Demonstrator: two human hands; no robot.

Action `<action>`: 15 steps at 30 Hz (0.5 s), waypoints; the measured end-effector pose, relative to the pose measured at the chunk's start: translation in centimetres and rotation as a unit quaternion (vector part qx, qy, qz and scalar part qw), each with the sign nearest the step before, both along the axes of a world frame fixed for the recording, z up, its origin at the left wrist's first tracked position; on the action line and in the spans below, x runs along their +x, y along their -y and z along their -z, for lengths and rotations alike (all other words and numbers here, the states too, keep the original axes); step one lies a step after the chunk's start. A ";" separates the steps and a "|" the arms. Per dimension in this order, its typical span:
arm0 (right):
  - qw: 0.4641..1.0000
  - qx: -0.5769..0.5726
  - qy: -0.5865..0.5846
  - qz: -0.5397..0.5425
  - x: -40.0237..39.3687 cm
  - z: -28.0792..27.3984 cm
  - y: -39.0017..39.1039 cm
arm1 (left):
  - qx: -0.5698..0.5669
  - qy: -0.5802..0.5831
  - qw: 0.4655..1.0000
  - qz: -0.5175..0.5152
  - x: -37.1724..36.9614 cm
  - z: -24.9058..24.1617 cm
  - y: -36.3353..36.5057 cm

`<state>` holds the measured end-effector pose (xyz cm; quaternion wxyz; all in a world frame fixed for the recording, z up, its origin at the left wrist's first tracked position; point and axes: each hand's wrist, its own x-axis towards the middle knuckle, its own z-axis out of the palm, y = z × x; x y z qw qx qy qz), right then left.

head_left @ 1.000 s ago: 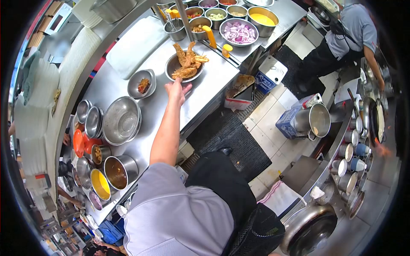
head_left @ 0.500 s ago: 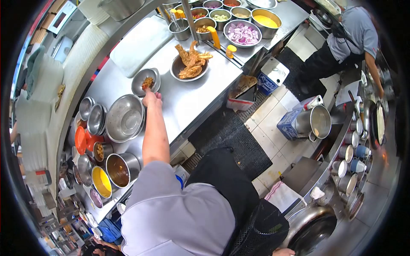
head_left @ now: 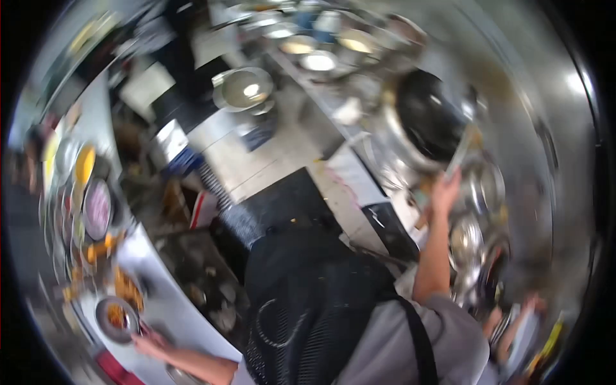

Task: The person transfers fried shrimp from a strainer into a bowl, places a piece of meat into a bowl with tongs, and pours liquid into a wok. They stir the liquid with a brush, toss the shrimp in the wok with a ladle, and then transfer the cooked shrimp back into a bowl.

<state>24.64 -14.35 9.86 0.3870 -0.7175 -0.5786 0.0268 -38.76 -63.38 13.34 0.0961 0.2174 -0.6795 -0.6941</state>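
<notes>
My left hand [head_left: 153, 345] is at the rim of a small metal bowl [head_left: 105, 329] with orange-brown food inside, its fingers closed on the edge; blur hides the exact grip. Beside that bowl lie pieces of golden fried food [head_left: 128, 289]. On the other side, my right hand [head_left: 444, 192] is closed around the pale handle of a long utensil [head_left: 461, 151]. The utensil reaches up along the right side of a large dark wok [head_left: 423, 119]; its far end is too blurred to identify.
Metal bowls and pans [head_left: 482, 186] crowd the stove side at right. A large pot [head_left: 244, 90] stands on a crate beyond the black floor mat [head_left: 282, 205]. A bowl of sliced onions [head_left: 97, 208] sits at left. Another person's arms [head_left: 516, 333] show at lower right.
My view has swung right toward the stove, so the counter now lies at lower left. My right hand has risen into clear view with a utensil. My left hand stays at the small bowl.
</notes>
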 end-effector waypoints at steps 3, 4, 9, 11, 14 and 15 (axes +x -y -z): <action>1.000 -0.013 0.011 0.010 0.8 0.1 -0.1 | -0.220 -0.101 0.946 0.216 -3.3 2.5 -4.3; 0.999 -0.036 0.009 0.007 2.4 0.4 -0.7 | -0.446 -0.167 0.824 0.308 -1.9 2.6 -7.4; 0.991 -0.132 0.009 0.025 7.9 3.0 0.5 | 0.122 -0.032 0.868 0.481 8.5 0.7 -32.8; 0.985 -0.171 -0.002 0.033 9.9 3.0 1.4 | 0.096 -0.009 0.806 0.583 14.0 2.0 -41.3; 0.977 -0.209 0.034 0.010 12.2 1.8 2.2 | 0.103 -0.067 0.697 0.706 26.1 1.6 -53.3; 0.979 -0.195 0.055 0.009 12.9 1.3 2.6 | 0.119 -0.064 0.699 0.702 29.1 4.8 -57.6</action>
